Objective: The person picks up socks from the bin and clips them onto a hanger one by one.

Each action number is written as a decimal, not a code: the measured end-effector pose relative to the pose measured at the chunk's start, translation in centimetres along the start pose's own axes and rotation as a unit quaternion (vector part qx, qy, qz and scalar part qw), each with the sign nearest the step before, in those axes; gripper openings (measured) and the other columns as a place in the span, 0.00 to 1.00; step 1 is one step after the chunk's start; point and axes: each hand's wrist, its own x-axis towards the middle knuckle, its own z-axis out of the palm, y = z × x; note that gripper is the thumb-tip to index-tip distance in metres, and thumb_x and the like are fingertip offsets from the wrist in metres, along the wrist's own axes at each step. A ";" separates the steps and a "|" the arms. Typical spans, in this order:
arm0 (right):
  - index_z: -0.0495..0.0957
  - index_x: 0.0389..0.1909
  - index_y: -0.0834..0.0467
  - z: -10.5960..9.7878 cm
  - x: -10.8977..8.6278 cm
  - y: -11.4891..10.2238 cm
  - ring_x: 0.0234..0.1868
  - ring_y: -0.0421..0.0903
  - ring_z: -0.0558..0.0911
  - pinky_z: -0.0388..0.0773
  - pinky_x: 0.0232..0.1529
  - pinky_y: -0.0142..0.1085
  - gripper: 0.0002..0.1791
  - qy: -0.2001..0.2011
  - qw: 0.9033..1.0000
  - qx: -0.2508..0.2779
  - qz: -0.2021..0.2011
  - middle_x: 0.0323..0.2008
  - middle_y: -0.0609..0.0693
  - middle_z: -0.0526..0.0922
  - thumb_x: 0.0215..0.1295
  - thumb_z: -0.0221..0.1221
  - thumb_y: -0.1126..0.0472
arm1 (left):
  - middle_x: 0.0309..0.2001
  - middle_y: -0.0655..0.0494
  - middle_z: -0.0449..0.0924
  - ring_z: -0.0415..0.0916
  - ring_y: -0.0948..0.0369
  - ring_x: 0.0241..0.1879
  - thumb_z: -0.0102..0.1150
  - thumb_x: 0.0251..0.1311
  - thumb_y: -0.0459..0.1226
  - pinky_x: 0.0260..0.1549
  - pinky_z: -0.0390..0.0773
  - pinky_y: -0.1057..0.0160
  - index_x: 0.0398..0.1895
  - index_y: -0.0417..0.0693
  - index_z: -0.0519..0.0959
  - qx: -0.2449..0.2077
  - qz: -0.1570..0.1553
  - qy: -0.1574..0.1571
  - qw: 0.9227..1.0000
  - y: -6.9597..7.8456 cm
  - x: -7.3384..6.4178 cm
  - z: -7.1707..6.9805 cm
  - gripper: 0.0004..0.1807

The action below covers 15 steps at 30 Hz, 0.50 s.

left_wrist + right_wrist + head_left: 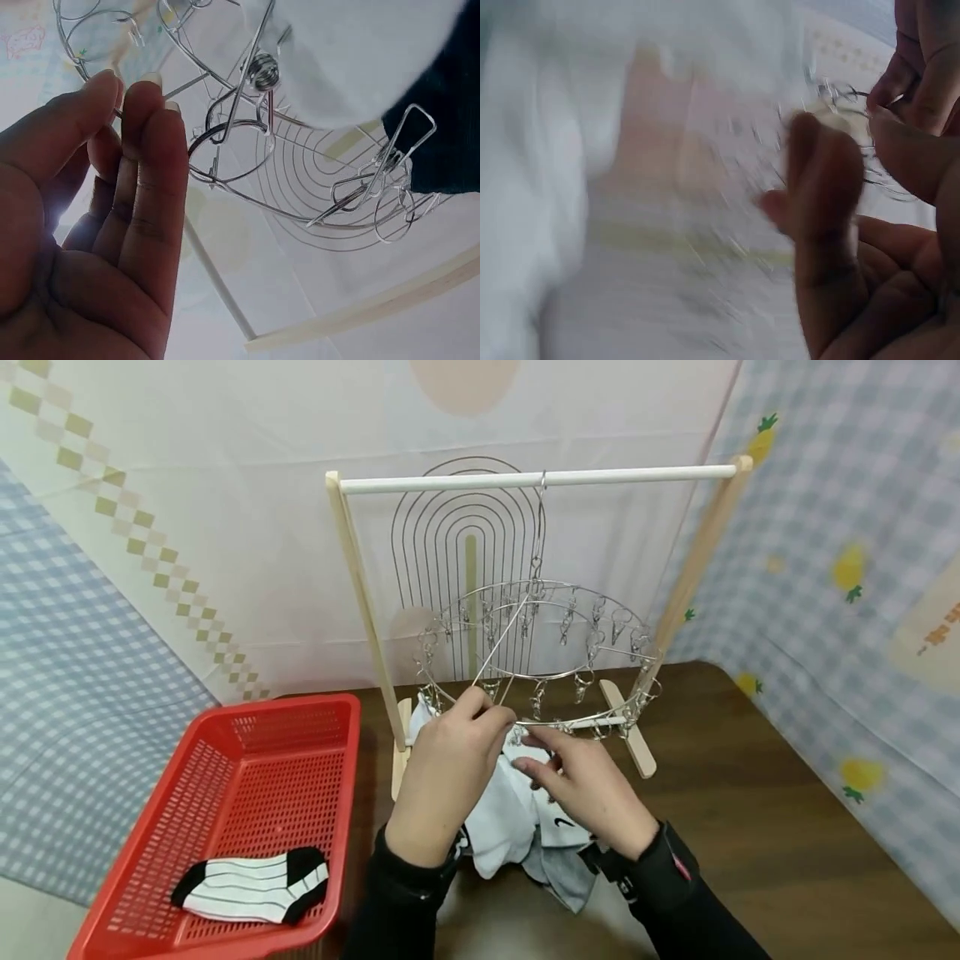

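A round wire sock hanger (551, 677) with metal clips hangs by its hook from a white bar. My left hand (457, 760) pinches the front of its wire ring between thumb and fingers; the left wrist view shows this hand (112, 202) beside a clip (259, 82). Just right of it is my right hand (592, 781), fingertips close to the front rim, thumb apart from the fingers. In the blurred right wrist view nothing shows gripped in that hand (855, 240). White and grey socks (502, 814), one with a black swoosh, hang below, partly hidden by the hands.
A red plastic basket (348, 760) stands at left, with striped white socks (255, 885) with black toes and heels in it. The wooden stand (363, 610) has feet on the brown table (750, 827). Patterned cloth walls close off the back and sides.
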 end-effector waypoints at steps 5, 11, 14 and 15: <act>0.85 0.71 0.58 0.9 1.2 1.2 0.33 0.39 0.83 0.79 0.38 0.31 0.23 0.005 0.991 0.132 0.035 0.50 0.56 0.93 0.81 0.69 0.58 | 0.38 0.55 0.82 0.82 0.59 0.25 0.75 0.73 0.34 0.24 0.82 0.61 0.43 0.50 0.93 -0.005 -0.012 0.002 1.000 0.0 -0.1 0.0 0.02; 0.90 0.63 0.60 1.3 1.1 0.5 0.31 0.41 0.87 0.79 0.35 0.31 0.21 0.046 0.990 0.127 0.039 0.40 0.56 0.94 0.76 0.75 0.56 | 0.38 0.55 0.83 0.84 0.58 0.25 0.75 0.73 0.33 0.25 0.83 0.60 0.44 0.48 0.93 -0.005 -0.015 0.005 1.000 0.0 -0.1 -0.3 0.02; 0.91 0.63 0.58 1.8 0.9 -0.1 0.33 0.36 0.90 0.85 0.37 0.31 0.20 0.076 0.990 0.112 0.032 0.47 0.54 0.96 0.74 0.76 0.55 | 0.38 0.54 0.83 0.84 0.58 0.25 0.75 0.73 0.33 0.25 0.84 0.61 0.44 0.47 0.93 -0.005 -0.010 0.006 1.000 0.0 0.0 -0.3 0.02; 0.91 0.62 0.58 2.0 0.8 -0.3 0.34 0.36 0.90 0.86 0.38 0.32 0.20 0.087 0.990 0.105 0.032 0.47 0.54 0.97 0.74 0.76 0.56 | 0.38 0.54 0.84 0.84 0.58 0.25 0.75 0.72 0.33 0.25 0.84 0.61 0.43 0.47 0.93 -0.003 -0.009 0.008 1.000 0.0 0.0 -0.3 0.02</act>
